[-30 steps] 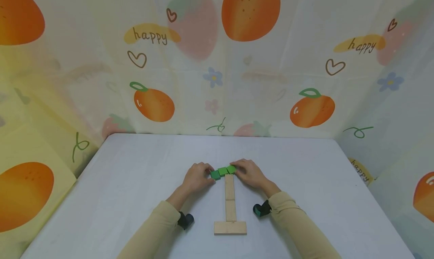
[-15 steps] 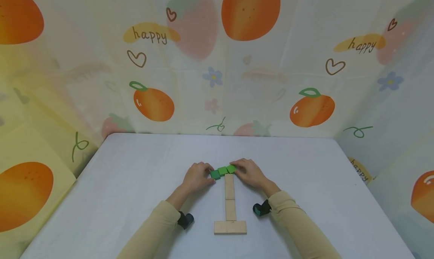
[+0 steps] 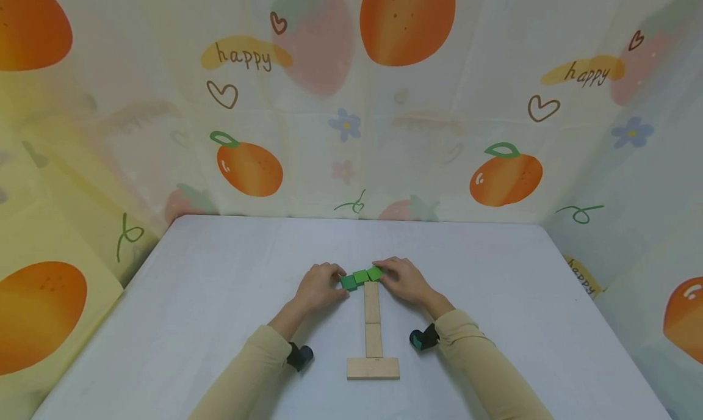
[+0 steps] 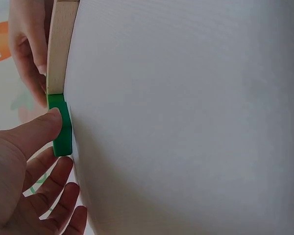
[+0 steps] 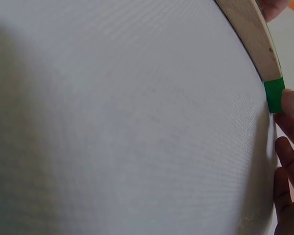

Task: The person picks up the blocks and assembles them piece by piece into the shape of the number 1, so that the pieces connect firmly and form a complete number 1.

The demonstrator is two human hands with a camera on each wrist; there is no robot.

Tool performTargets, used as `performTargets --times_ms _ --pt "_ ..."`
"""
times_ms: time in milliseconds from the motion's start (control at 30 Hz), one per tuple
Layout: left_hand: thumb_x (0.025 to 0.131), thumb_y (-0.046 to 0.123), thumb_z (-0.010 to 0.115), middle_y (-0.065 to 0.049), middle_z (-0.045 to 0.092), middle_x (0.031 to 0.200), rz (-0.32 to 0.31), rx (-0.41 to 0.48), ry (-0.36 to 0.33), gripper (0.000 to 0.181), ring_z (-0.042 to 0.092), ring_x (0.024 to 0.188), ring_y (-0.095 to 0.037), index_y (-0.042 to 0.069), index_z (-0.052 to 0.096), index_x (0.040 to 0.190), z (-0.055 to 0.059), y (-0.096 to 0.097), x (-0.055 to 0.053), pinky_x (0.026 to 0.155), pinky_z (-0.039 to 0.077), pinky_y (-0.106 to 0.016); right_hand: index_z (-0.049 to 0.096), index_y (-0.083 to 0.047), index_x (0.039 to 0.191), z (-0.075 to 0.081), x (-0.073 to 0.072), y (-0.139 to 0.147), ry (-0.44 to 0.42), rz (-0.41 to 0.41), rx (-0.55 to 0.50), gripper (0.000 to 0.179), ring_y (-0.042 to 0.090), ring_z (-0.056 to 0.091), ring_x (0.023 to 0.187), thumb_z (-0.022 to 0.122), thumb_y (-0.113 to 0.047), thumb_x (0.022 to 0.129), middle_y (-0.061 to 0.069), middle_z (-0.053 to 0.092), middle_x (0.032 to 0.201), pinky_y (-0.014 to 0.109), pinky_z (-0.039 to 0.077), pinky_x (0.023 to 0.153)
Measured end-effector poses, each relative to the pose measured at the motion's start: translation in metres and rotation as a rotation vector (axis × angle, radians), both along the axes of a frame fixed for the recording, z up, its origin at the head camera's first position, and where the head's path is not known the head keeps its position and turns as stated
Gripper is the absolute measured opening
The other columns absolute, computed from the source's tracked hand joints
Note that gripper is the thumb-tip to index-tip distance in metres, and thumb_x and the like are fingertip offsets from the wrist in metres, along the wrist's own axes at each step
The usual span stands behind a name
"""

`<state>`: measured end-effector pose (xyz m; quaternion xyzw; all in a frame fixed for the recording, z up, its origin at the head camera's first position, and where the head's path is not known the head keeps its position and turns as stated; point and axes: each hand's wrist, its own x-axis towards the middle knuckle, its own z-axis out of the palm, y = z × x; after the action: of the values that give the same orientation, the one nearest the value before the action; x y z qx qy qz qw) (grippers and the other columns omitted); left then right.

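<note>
Three green blocks lie in a slanting row at the far end of a line of wooden blocks. My left hand [image 3: 320, 287] pinches the darker green block [image 3: 348, 282] at the row's left end; its thumb lies on the dark green side in the left wrist view, with the other fingers spread behind. A brighter green block [image 3: 360, 277] sits in the middle. With thumb and forefinger, my right hand [image 3: 406, 281] pinches the light green block [image 3: 374, 273] at the right end. Touching the row from the near side is a wooden block [image 3: 371, 302].
A second wooden block [image 3: 373, 340] continues the line toward me, ending at a wooden block laid crosswise [image 3: 373, 369]. All lie on a white table [image 3: 219, 255]. A fruit-printed cloth [image 3: 351, 157] hangs behind it.
</note>
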<state>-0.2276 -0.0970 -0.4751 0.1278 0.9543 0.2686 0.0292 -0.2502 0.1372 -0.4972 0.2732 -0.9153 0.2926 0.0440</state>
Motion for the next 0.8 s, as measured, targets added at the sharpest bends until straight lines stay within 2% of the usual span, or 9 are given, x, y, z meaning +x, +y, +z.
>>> performTargets --times_ms 267,533,667,800 --pt "0.073 0.025 0.076 -0.004 0.062 0.097 -0.008 0.010 -0.055 0.040 0.055 0.090 -0.019 0.009 0.064 0.107 0.006 -0.004 0.004 0.080 0.046 -0.036 0.059 -0.010 0.121 0.000 0.000 0.000 -0.007 0.008 0.000 0.035 0.025 0.055 0.108 0.059 -0.015 0.087 0.006 0.063 0.115 0.042 0.040 0.093" --pt "0.076 0.028 0.074 -0.005 0.061 0.104 -0.016 0.004 -0.081 0.044 0.057 0.097 -0.020 0.009 0.060 0.113 0.011 -0.015 0.008 0.083 0.046 -0.037 0.054 -0.005 0.125 0.005 0.004 0.001 -0.018 0.030 0.015 0.037 0.027 0.053 0.114 0.057 -0.017 0.089 0.010 0.059 0.121 0.042 0.038 0.097" --pt "0.077 0.030 0.073 -0.006 0.061 0.108 -0.003 0.007 -0.092 0.044 0.057 0.100 -0.022 0.009 0.060 0.114 0.016 -0.020 0.010 0.084 0.047 -0.038 0.051 -0.004 0.128 0.008 0.006 0.003 -0.062 0.031 0.008 0.040 0.026 0.052 0.115 0.056 -0.018 0.091 0.011 0.057 0.124 0.042 0.038 0.098" --pt "0.078 0.033 0.071 -0.007 0.059 0.111 -0.005 -0.012 -0.071 0.045 0.056 0.102 -0.023 0.009 0.060 0.114 0.020 -0.026 0.014 0.084 0.047 -0.039 0.050 -0.006 0.129 0.012 0.010 0.006 -0.097 0.034 0.006 0.040 0.025 0.053 0.113 0.055 -0.019 0.092 0.009 0.056 0.125 0.041 0.039 0.097"
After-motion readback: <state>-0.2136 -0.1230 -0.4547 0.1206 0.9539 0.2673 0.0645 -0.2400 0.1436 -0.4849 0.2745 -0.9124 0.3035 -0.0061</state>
